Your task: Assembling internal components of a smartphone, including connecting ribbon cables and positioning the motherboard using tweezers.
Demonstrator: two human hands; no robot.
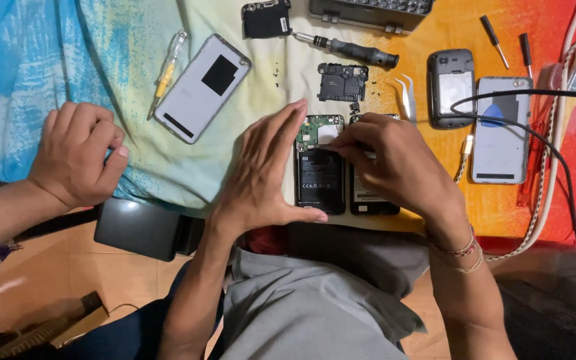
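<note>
I see two opened phones side by side near the front edge of the surface (248, 20), which is draped in a tie-dyed cloth of blue, yellow, orange and red. The left opened phone (319, 175) shows a black battery with a green circuit board above it. My left hand (261, 177) stands on its edge just beside that phone, fingers straight and together, palm released, thumb lying along the phone's lower end; it grasps nothing. My right hand (395, 163) covers most of the right opened phone (370, 199), its fingertips pinched together at the top of the left phone's battery on something small and pale that I cannot make out.

Another person's hand (78, 153) rests loosely curled on the cloth, well apart at the far left. Near it lie a grey back cover (201, 88) and a yellow-handled screwdriver (165, 72). Above the phones sit a black inner frame (343, 81), a black-handled screwdriver (351, 48) and pale tweezers (407, 95). To the right lie a dark phone body (451, 87) and a grey phone back (501, 130) with a black cable (555, 143) crossing it.
</note>
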